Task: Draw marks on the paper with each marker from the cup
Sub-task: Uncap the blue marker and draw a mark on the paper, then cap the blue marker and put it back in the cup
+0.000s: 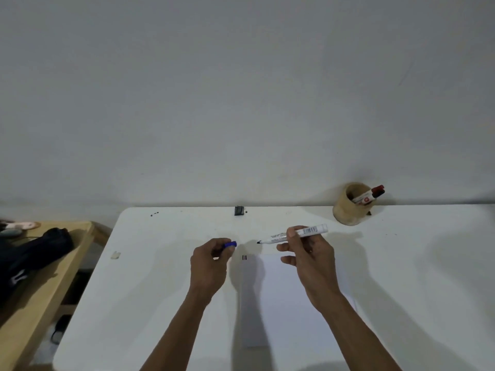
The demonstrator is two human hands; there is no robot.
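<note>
My right hand [308, 253] grips a white marker [308, 232] held level above the table, its uncapped dark tip pointing left. Its blue cap [231, 244] sits pinched in my left hand [210, 259], a short way left of the tip. Beneath both hands lies a white sheet of paper [284, 298] with three short black marks [244, 257] near its top left corner. A tan cup [348, 207] stands at the back right of the table and holds a red-capped marker [371, 195] and a black-capped one beside it.
The white table [139, 277] stands against a plain wall. A small black object [239, 210] rests at its back edge and a scrap of tape [115, 255] lies at the left. A wooden bench [34, 290] with a black bag [32, 253] is further left.
</note>
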